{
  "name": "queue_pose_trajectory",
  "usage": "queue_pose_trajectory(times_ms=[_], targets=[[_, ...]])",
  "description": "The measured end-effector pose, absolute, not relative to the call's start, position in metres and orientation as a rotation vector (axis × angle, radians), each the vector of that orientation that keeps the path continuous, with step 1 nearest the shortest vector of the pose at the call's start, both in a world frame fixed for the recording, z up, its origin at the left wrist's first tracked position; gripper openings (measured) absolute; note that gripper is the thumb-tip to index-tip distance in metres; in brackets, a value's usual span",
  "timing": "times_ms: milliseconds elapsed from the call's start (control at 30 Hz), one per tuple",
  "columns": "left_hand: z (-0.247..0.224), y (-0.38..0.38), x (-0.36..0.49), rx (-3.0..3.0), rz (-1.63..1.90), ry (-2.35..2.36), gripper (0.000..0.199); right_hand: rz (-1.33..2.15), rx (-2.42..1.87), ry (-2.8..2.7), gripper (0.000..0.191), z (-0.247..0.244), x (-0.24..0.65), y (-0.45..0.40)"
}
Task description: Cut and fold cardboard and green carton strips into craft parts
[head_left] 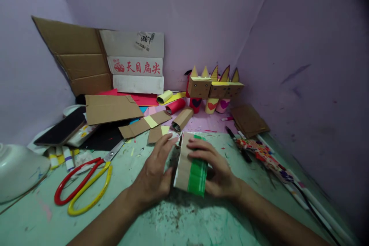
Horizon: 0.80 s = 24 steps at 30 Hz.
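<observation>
Green-taped cardboard in the right hand's curled grip, left hand open beside it.

Pale green table, top stained and paint-flecked. Left side: white rounded object; open scissors, one red handle, one yellow, blades pointing toward back; black sheet. Back: pink sheet, partly under small cardboard tube. Right side: stacked brown cardboard, black pen, floral-patterned item, white rods along edge.
</observation>
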<state>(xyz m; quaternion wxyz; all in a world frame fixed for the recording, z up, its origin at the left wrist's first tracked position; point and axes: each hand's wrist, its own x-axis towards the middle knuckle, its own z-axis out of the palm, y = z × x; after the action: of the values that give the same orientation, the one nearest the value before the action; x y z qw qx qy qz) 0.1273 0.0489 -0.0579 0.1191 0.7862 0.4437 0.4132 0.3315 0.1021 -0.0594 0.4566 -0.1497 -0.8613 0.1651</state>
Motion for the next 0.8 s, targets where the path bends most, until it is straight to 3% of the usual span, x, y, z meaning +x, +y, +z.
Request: queue_pose_trajectory(times_ms=[133, 267, 467, 800], targets=[[-0.047, 0.031, 0.130, 2.642, 1.141, 1.018, 0.043, 0.481, -0.297, -2.375, 0.038, -0.057, 0.343, 0.069], [-0.044, 0.016, 0.133, 2.818, 0.892, 0.860, 0.029, 0.377, -0.489, -2.452, 0.038, -0.056, 0.355, 0.041], [-0.050, 0.004, 0.138, 2.850, 0.676, 0.811, 0.032, 0.464, -0.788, -2.461, 0.043, -0.055, 0.368, 0.004], [-0.071, -0.013, 0.148, 2.820, 0.927, 1.014, 0.030, 0.502, -0.898, -2.461, 0.049, -0.067, 0.371, -0.011]])
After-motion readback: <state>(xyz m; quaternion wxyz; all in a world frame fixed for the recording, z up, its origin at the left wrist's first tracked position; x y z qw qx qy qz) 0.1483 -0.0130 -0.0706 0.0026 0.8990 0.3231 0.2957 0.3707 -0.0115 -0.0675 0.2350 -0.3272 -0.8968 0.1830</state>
